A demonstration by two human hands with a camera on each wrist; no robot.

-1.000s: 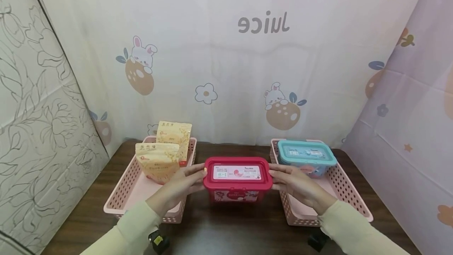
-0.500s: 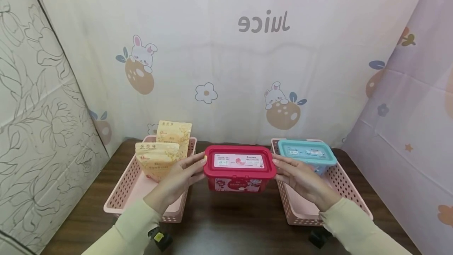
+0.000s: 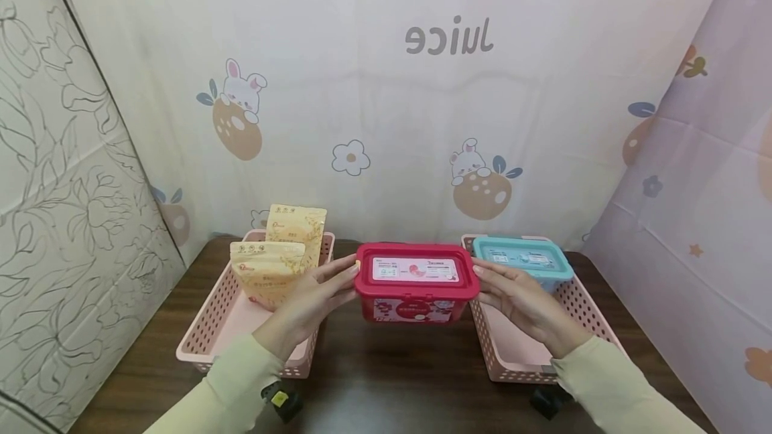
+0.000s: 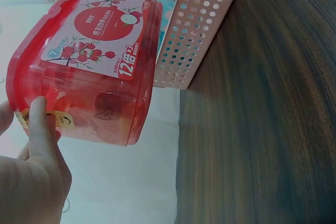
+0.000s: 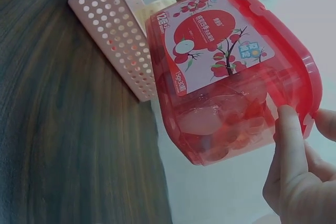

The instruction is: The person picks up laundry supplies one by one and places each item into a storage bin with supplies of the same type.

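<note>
A red lidded tub of laundry pods [image 3: 416, 273] is held above the table between my two hands, its lid closed and its label facing me. My left hand [image 3: 316, 300] grips its left end near the lid rim; the left wrist view shows the fingers against the translucent wall [image 4: 100, 111]. At the opposite end my right hand [image 3: 531, 303] grips it the same way, with the thumb at the lid edge in the right wrist view. Rounded pods show faintly through the side [image 5: 226, 124]. The tub's underside is hidden in the head view.
On the left stands a pink perforated basket [image 3: 202, 340] with two yellow pouches [image 3: 268, 273] [image 3: 298, 226]. A second pink basket [image 3: 494, 360] on the right holds a blue lidded tub [image 3: 525, 260] at its back. Both rest on a dark wooden table [image 3: 386, 387] before a printed curtain [image 3: 386, 119].
Both hands have lifted the red tub of laundry pods and carried it slightly to the right. Its front tilts more into view. Baskets and pouches stay put.
</note>
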